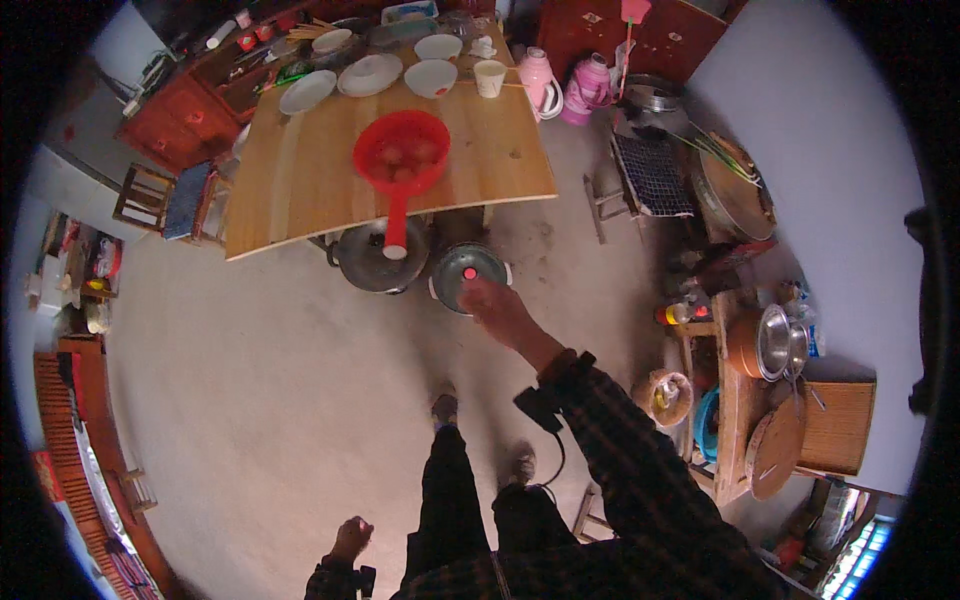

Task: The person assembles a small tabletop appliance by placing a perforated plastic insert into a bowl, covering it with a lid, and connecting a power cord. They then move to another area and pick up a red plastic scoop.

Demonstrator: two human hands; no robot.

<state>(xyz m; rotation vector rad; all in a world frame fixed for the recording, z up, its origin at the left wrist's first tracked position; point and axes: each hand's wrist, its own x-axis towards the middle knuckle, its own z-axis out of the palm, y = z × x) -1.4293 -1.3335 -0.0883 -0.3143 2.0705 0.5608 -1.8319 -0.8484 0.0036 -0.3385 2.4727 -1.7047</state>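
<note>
The right hand (500, 308) is stretched forward and down, fingers loosely spread, its tips at the near edge of the rice cooker (468, 275). It grips nothing; whether it presses the lid cannot be told. The cooker stands on the floor (280, 380) just under the front edge of the tabletop (300, 190), its round grey lid closed with a red knob in the centre, presumably parked low to keep the board free for dishes.

The left hand (351, 535) hangs at the person's side near the lower edge of the view, curled into a loose fist, with nothing seen in it.

Just left of the cooker sits a lidded dark pot (375, 258), also on the floor, close by but not seen to touch. A red colander (402, 152) holding round pale items rests on the tabletop, its long handle overhanging the edge above the pot. White bowls and plates (370, 73) and a cup (489, 77) are ranged along the far side. Two pink flasks (565, 85) stand on the floor beyond the right corner. The tabletop's overhang is the one obstruction above the cooker.
</note>
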